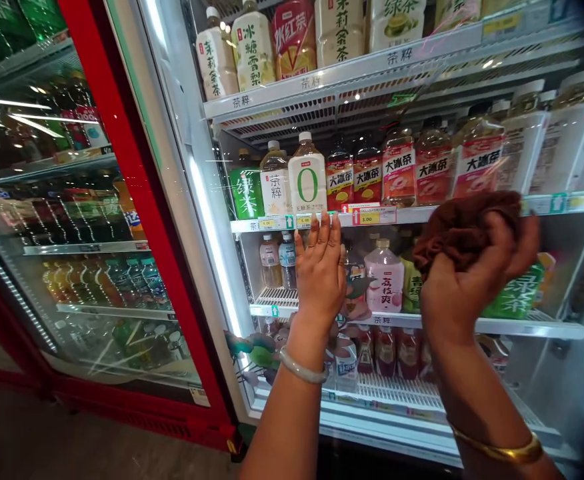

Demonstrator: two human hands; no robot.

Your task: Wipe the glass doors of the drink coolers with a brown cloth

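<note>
My left hand [321, 270], with a pale bangle on its wrist, is stretched flat with fingers up, in front of the lit drinks fridge. Its fingertips overlap the price strip under a white-labelled bottle [307, 177] marked with a green 0. Whether the palm touches a glass pane, I cannot tell. A bunched brown cloth [465, 230] is gripped in my right hand [465, 287], which is slightly blurred and wears a gold bangle. The cloth hides part of the middle shelf edge and some bottles behind it.
Bottled drinks line the fridge shelves [412, 215], among them red-labelled tea [398, 170] and a pink-labelled bottle [385, 280]. At left stands another fridge with a red frame [137, 220] and glass front. Leaf shapes [262, 353] overlap the lower shelves.
</note>
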